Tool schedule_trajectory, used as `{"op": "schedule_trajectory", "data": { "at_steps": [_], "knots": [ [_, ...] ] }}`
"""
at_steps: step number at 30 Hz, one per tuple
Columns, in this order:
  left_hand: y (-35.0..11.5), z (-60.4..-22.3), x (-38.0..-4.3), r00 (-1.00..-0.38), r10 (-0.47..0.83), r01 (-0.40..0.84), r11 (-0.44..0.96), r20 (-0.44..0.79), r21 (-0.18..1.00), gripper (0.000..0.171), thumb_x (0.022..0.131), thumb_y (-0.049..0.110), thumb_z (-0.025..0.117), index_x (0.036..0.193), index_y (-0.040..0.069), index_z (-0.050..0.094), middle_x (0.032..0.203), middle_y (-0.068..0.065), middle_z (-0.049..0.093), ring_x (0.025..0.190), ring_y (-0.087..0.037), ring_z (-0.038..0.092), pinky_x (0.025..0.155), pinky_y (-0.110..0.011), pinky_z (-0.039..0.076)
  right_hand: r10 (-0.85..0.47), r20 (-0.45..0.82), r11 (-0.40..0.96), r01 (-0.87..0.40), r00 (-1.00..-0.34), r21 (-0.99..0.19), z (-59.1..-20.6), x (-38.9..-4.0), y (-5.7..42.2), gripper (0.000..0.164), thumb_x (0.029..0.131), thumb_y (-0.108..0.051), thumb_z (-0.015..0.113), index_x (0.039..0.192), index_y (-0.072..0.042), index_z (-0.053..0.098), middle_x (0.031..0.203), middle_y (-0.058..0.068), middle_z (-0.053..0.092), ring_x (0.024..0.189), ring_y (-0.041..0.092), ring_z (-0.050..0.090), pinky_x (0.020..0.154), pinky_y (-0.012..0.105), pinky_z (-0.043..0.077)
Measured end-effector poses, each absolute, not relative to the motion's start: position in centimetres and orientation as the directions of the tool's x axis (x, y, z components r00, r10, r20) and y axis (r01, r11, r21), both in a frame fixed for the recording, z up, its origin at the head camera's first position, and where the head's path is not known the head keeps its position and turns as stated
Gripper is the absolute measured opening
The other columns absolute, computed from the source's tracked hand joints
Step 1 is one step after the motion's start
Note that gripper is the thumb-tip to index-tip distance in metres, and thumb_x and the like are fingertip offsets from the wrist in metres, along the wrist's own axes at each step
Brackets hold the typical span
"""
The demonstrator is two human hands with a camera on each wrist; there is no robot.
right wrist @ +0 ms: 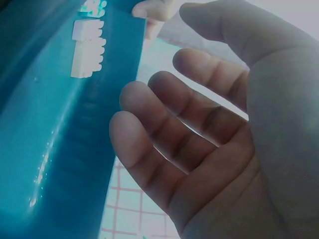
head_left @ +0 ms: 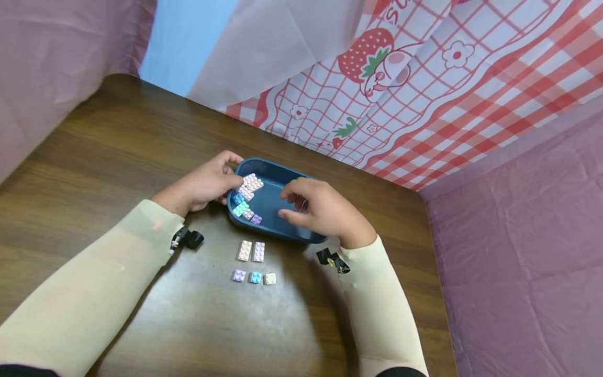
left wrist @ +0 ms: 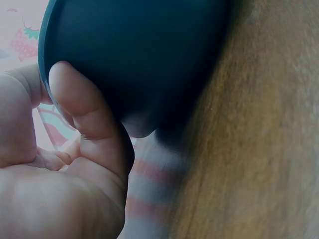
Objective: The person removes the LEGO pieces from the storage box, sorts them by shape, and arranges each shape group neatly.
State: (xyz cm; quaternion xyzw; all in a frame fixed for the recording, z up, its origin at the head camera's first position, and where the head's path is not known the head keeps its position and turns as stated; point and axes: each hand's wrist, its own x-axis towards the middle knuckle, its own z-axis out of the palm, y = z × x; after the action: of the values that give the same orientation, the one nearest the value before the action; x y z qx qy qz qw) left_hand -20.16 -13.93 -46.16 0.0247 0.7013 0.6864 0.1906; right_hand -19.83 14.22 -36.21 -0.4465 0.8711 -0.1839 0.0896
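Note:
A dark blue oblong tray (head_left: 273,230) sits on the table in the head view. My left hand (head_left: 209,183) grips its left end, and in the left wrist view the thumb (left wrist: 82,99) presses on the tray wall (left wrist: 134,45) with fingers behind the rim. Toy building bricks (head_left: 242,208) in pink, cream, blue, mint and purple cluster at that end inside. Over the right part of the tray hovers my right hand (head_left: 317,207), its fingers loosely bent and nothing between them. The right wrist view shows its bare fingertips (right wrist: 129,132) beside the tray rim, with pale bricks (right wrist: 88,52) beyond.
In front of the tray lie a cream long brick (head_left: 244,251) and a lilac one (head_left: 258,252). Nearer me is a row of small bricks: purple (head_left: 238,276), blue (head_left: 255,277) and cream (head_left: 270,278). A strawberry-print cloth (head_left: 330,104) hangs behind the wooden table (head_left: 118,136).

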Motion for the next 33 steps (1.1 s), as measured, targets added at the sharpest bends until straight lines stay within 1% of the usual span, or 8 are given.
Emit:
{"op": "schedule_trajectory", "data": {
  "at_steps": [3,8,11,15,18,25,28,33],
  "knots": [
    [-13.9,-46.1,-20.2,-0.926,0.296,-0.229,0.059,-0.236,0.972,0.055,0.099,0.010,0.061,0.147,0.011,0.036,0.107,-0.018,0.058,0.070,-0.020,0.058,0.052,-0.027,0.051,-0.804,-0.004,0.547,-0.738,-0.594,-0.395,-36.6,-20.9,13.6,0.028,0.094,-0.034,0.079,0.116,-0.019,0.069,0.101,-0.006,0.066,0.088,0.013,0.063,0.077,0.036,0.061],
    [-14.0,-46.3,-20.3,-0.925,0.295,-0.230,0.064,-0.239,0.971,0.055,0.099,0.011,0.061,0.148,0.011,0.036,0.108,-0.018,0.058,0.070,-0.021,0.059,0.052,-0.027,0.052,-0.789,-0.044,0.579,-0.717,-0.613,-0.389,-37.3,-22.6,12.7,0.027,0.095,-0.035,0.077,0.116,-0.021,0.068,0.101,0.000,0.069,0.088,0.014,0.063,0.080,0.031,0.057],
    [-13.9,-46.3,-20.3,-0.924,0.298,-0.231,0.068,-0.241,0.971,0.056,0.099,0.012,0.061,0.148,0.011,0.035,0.106,-0.017,0.058,0.069,-0.021,0.058,0.052,-0.028,0.052,-0.780,-0.073,0.597,-0.704,-0.622,-0.384,-37.7,-23.4,12.3,0.027,0.095,-0.036,0.077,0.115,-0.020,0.068,0.102,0.003,0.070,0.089,0.014,0.063,0.081,0.030,0.056],
    [-13.9,-46.2,-20.3,-0.923,0.299,-0.231,0.072,-0.242,0.970,0.056,0.099,0.012,0.061,0.149,0.011,0.035,0.105,-0.016,0.058,0.069,-0.021,0.058,0.052,-0.029,0.052,-0.773,-0.108,0.614,-0.697,-0.625,-0.370,-38.2,-24.3,11.8,0.030,0.096,-0.036,0.076,0.116,-0.016,0.070,0.102,0.005,0.071,0.089,0.015,0.063,0.082,0.031,0.055],
    [-14.0,-46.2,-20.3,-0.923,0.299,-0.232,0.074,-0.243,0.970,0.056,0.100,0.013,0.061,0.149,0.011,0.035,0.106,-0.017,0.058,0.069,-0.021,0.059,0.052,-0.029,0.053,-0.766,-0.128,0.626,-0.688,-0.630,-0.366,-38.4,-24.8,11.4,0.033,0.095,-0.036,0.077,0.118,-0.013,0.070,0.102,0.004,0.071,0.089,0.015,0.063,0.082,0.031,0.056],
    [-14.1,-46.3,-20.4,-0.923,0.299,-0.230,0.078,-0.243,0.970,0.054,0.099,0.011,0.061,0.147,0.011,0.036,0.105,-0.018,0.058,0.068,-0.020,0.058,0.052,-0.028,0.052,-0.756,-0.147,0.642,-0.676,-0.638,-0.362,-39.1,-25.9,10.5,0.034,0.095,-0.035,0.077,0.119,-0.012,0.069,0.098,0.000,0.070,0.088,0.015,0.064,0.081,0.029,0.056],
    [-14.1,-46.3,-20.4,-0.924,0.303,-0.225,0.065,-0.234,0.972,0.053,0.099,0.010,0.060,0.147,0.011,0.036,0.104,-0.017,0.058,0.064,-0.018,0.057,0.051,-0.028,0.052,-0.757,-0.159,0.643,-0.680,-0.634,-0.353,-39.6,-26.1,10.0,0.035,0.095,-0.035,0.077,0.121,-0.013,0.068,0.095,-0.001,0.070,0.085,0.013,0.064,0.078,0.029,0.057],
    [-14.0,-46.5,-20.5,-0.925,0.309,-0.218,0.051,-0.223,0.975,0.052,0.098,0.010,0.061,0.145,0.011,0.038,0.101,-0.016,0.058,0.063,-0.017,0.056,0.050,-0.027,0.051,-0.760,-0.157,0.646,-0.704,-0.631,-0.296,-40.9,-26.3,9.1,0.039,0.095,-0.039,0.075,0.124,-0.014,0.067,0.088,-0.002,0.069,0.076,0.011,0.063,0.072,0.029,0.056]
  ]
}}
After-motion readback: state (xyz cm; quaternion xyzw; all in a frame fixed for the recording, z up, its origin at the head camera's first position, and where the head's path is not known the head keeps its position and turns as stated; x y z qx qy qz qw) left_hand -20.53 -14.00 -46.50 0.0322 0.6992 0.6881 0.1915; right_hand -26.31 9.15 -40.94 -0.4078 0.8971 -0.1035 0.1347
